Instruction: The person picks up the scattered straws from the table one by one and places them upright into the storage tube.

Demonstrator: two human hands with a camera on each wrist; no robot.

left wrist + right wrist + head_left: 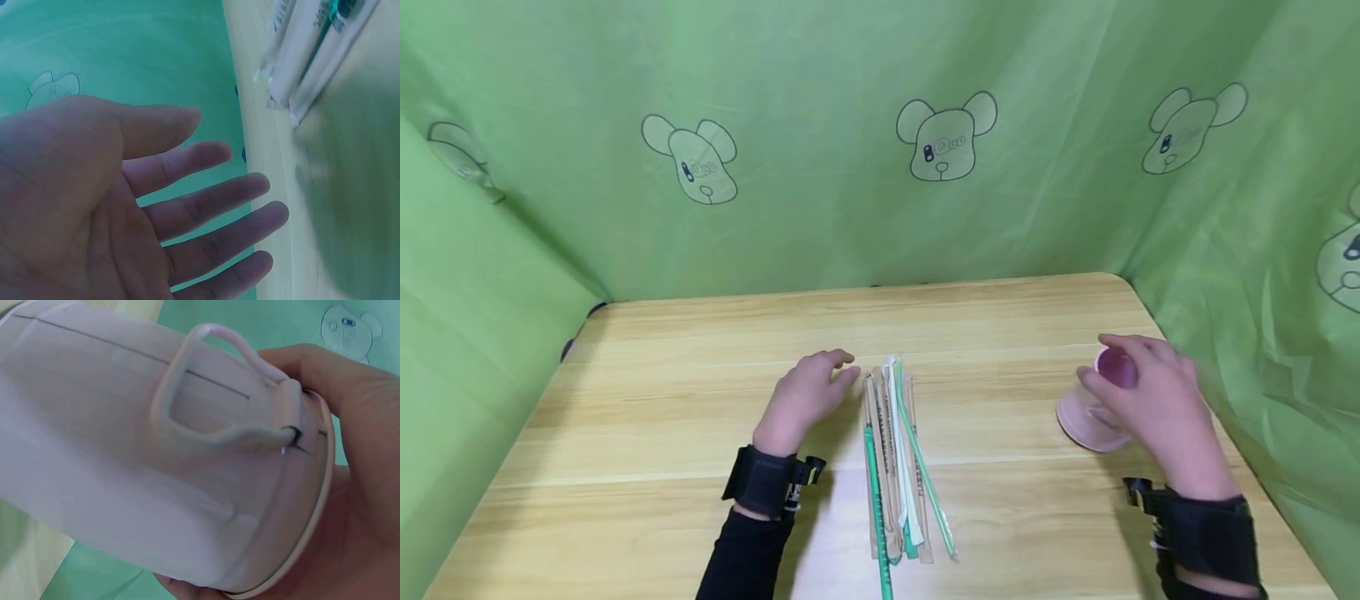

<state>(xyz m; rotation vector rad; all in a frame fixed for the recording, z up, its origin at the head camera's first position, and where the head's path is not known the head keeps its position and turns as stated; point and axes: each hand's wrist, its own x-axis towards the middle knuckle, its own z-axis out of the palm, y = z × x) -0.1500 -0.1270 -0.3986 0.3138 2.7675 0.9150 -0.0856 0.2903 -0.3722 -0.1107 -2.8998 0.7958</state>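
On the right side of a pale wood table [662, 417], a person's right hand [1161, 404] held a pink cup [1086, 423] with a looped handle [209, 439], its grip curled around the rim. The left hand [805, 396] had its grip spread, fingers apart, just left of the far ends of some wrapped straws [891, 475] lying lengthwise at the near middle; green cloth [820, 225] printed with animal faces hung behind.

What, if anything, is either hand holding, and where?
Right hand holds the pink cup around its upper rimmed end, beside the handle; left hand holds nothing.
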